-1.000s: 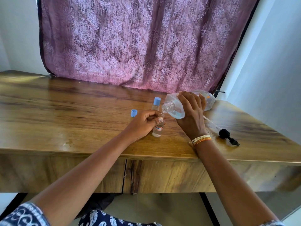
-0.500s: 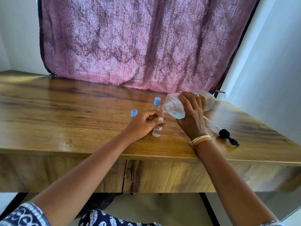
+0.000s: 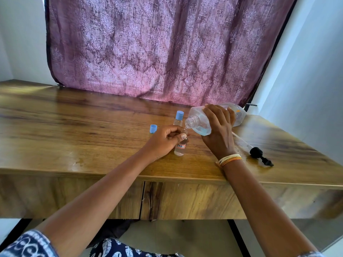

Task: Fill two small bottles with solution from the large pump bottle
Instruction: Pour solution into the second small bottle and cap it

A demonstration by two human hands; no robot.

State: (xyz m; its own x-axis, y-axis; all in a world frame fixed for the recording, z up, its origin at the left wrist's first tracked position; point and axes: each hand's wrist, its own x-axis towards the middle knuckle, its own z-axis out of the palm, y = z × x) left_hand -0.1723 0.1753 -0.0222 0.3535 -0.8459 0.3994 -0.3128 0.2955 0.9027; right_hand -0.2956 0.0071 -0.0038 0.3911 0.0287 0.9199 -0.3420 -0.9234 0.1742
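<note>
Head view showed the left hand (image 3: 165, 140) pinching the open small bottle (image 3: 180, 148) on the counter (image 3: 74, 138); the right hand (image 3: 219, 130) gripped the tilted large bottle (image 3: 198, 123) just above it, mouths touching.

Looked like a room in a home, not a lab or shop. Showed a plain wooden desk (image 3: 92, 130) with a drawer front (image 3: 185, 199) below its edge, pushed against a patterned purple curtain (image 3: 157, 49) hung as a backdrop. Had bare pale walls (image 3: 306, 75) on both sides. Carried no benches, racks or signage, just household furniture and fabric.
</note>
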